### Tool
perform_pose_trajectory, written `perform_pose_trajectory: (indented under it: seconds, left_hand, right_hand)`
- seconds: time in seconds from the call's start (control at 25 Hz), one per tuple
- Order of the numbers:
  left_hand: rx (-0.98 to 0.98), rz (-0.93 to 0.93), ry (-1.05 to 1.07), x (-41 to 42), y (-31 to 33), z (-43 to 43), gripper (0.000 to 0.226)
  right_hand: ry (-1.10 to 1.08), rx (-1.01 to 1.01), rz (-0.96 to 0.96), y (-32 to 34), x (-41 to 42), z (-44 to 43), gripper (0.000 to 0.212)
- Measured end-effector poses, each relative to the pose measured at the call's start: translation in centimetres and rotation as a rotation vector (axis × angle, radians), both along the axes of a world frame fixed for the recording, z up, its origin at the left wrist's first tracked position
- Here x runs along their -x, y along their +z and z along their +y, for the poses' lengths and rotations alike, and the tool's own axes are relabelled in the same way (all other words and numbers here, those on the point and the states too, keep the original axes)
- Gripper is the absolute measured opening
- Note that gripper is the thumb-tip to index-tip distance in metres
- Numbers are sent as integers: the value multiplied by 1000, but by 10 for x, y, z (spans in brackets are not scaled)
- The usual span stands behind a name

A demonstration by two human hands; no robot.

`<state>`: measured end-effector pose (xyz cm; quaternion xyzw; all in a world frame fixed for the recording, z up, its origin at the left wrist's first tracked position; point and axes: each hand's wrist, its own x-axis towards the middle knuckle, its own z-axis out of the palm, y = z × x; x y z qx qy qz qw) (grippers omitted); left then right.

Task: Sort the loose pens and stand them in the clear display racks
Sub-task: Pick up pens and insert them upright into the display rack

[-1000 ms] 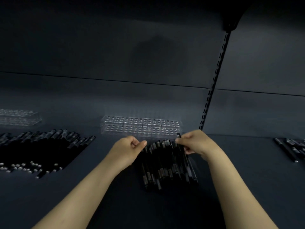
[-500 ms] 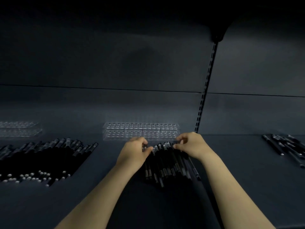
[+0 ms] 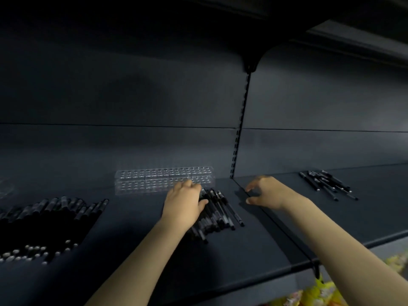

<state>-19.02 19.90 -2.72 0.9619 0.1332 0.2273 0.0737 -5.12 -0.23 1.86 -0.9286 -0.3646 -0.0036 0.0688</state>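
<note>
A clear display rack (image 3: 164, 178) with rows of holes stands near the back of the dark shelf, with no pens in it. Just in front lies a pile of black pens (image 3: 217, 214). My left hand (image 3: 184, 200) rests on the pile's left part, fingers curled over pens there; whether it grips any is unclear. My right hand (image 3: 266, 191) hovers to the right of the pile, fingers spread and holding nothing. A bigger heap of black pens (image 3: 46, 221) covers the shelf's left side. A smaller bunch of pens (image 3: 327, 184) lies at the right.
A slotted upright (image 3: 241, 122) divides the dark back panel. The shelf's front edge (image 3: 254, 277) runs across below my arms. Yellow packets (image 3: 318, 292) show on a lower level at bottom right. A second clear rack (image 3: 5, 187) is faint at far left.
The view has swung left and tilted. My right hand left the middle pile and moved right, opening. My left hand slid further onto the pile.
</note>
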Motion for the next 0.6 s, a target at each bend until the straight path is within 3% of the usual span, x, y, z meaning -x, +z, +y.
perform_pose_trajectory:
  seconds: [0.32, 0.44, 0.6]
  left_hand:
    - [2, 40, -108, -88, 24, -125, 41]
    - [80, 138, -130, -159, 9, -190, 44]
    - [243, 249, -83, -249, -5, -267, 58]
  right_hand:
    - [-155, -62, -36, 12, -76, -151, 42]
    - [-194, -97, -7, 1, -133, -219, 35]
    - [-263, -212, 72, -16, -223, -286, 41]
